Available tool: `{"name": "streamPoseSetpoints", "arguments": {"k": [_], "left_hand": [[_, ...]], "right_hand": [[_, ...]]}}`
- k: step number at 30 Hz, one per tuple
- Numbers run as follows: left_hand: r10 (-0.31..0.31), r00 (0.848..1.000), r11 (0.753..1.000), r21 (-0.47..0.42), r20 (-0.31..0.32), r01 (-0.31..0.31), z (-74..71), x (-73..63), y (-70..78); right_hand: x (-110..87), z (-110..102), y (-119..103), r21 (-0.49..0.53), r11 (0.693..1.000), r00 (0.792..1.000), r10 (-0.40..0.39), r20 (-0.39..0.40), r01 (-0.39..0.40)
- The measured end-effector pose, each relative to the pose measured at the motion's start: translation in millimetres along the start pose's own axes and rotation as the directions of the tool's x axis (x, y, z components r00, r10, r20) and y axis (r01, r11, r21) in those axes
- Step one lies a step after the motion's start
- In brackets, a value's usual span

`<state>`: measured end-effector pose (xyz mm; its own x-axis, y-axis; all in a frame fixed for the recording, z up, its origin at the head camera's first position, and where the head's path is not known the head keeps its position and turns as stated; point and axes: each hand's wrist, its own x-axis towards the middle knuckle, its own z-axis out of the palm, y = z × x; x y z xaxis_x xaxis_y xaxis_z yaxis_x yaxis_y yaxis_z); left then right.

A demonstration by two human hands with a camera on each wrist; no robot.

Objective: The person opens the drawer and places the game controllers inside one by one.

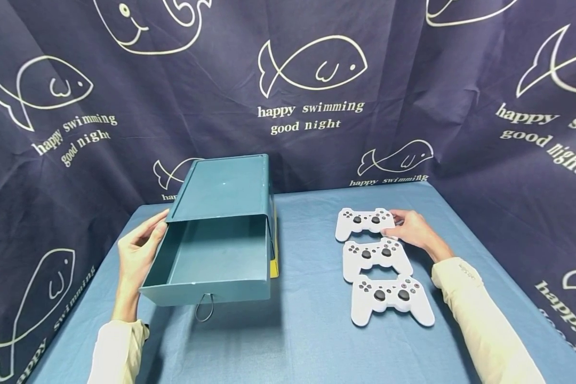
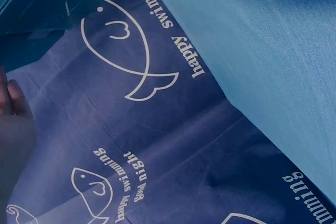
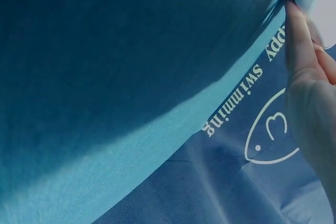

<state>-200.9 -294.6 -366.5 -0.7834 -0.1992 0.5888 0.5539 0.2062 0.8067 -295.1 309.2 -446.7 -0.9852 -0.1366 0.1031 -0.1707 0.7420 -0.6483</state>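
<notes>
A teal drawer box [image 1: 223,186] stands at left with its drawer [image 1: 221,250] pulled out towards me; the drawer's visible inside is bare. My left hand [image 1: 139,242] touches the box's left side near the front edge with thumb and extended fingers. Three white game controllers lie in a column at right: a far one [image 1: 352,223], a middle one [image 1: 357,262] and a near one [image 1: 365,306]. At the far controller's right grip, my right hand [image 1: 413,229] pinches it between thumb and fingers. The right wrist view shows this hand [image 3: 315,87] against a white controller [image 3: 321,17].
Blue cloth [image 1: 317,341] covers the table. A dark fish-print curtain [image 1: 312,149] hangs behind and along both sides. A wire loop pull [image 1: 204,308] hangs from the drawer front. Yellow [image 1: 274,268] shows along the box's right side.
</notes>
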Motion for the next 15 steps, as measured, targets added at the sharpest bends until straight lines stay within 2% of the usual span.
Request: {"name": "streamPoseSetpoints", "arguments": {"k": [10, 15], "left_hand": [[0.011, 1.000, 1.000, 0.019, 0.000, -0.011, -0.6, -0.1, -0.2], [0.037, 0.999, 0.999, 0.010, 0.011, -0.037, -1.2, 0.3, -2.1]], "right_hand": [[0.0, -0.7, -3.3, -0.018, 0.999, 0.996, 0.040, -0.074, -0.042], [-2.1, -1.6, -3.3, -0.020, 0.999, 0.993, 0.045, -0.112, -0.048]]}}
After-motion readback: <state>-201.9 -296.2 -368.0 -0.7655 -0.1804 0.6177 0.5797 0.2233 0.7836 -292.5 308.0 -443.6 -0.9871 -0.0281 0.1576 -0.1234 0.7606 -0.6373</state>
